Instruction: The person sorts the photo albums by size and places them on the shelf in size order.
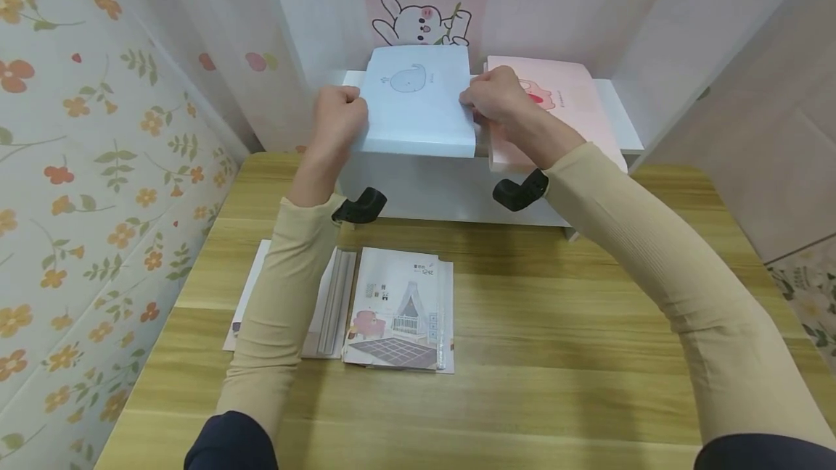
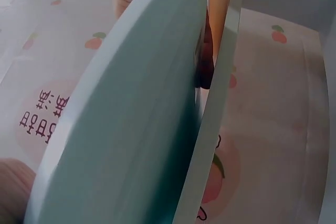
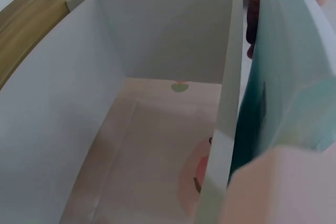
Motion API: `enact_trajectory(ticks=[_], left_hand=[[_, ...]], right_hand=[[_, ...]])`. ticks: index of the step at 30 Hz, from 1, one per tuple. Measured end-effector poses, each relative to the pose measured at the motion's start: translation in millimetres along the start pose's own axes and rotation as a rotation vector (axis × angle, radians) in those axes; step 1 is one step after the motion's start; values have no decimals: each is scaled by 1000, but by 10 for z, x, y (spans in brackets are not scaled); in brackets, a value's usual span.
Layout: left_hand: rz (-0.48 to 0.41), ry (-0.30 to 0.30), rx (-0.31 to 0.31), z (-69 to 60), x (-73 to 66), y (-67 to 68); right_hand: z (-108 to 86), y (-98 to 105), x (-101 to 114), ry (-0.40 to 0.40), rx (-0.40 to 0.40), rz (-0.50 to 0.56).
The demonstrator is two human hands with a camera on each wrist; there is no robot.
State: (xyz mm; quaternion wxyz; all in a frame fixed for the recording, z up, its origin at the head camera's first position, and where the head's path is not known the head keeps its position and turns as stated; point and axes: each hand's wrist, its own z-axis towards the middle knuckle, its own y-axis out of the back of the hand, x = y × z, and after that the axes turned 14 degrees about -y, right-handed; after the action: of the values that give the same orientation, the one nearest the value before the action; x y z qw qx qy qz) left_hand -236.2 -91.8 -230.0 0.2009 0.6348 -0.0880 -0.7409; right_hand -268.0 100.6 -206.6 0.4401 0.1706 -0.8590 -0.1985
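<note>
A thick light blue book with a small whale drawing lies on the board of a white shelf. My left hand grips its left edge with curled fingers. At the opposite edge, my right hand pinches the side of the same book. A pink book with a pig face sits just right of it, partly behind my right hand and wrist. In the left wrist view the blue book is close to the shelf board, with dark fingertips in the gap between them.
Upright side panels flank the shelf. Below the board is a compartment. On the wooden table, printed booklets lie in front of the shelf, and more flat items lie partly under my left forearm. A flowered curtain hangs at left.
</note>
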Motion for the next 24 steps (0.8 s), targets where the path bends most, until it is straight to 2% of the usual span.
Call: enact_trajectory(ticks=[3,7,12,18,24], left_hand=[[47,-31,24,1,14,-1],[116,-37,65,3,20,-6],[182,-39,85,5,19,-24],[237,-67,76,-2,26,-31],[348,-75,96,4,4,-36]], right_hand=[[-23,-23,13,-27,-9,-31],[-57,-60,32,-51,-17,-66],[-91,-106,49,-65,-21,-49],[-105,-130,58,-41,-31,-45],[-105,-170,42,14,-47,-37]])
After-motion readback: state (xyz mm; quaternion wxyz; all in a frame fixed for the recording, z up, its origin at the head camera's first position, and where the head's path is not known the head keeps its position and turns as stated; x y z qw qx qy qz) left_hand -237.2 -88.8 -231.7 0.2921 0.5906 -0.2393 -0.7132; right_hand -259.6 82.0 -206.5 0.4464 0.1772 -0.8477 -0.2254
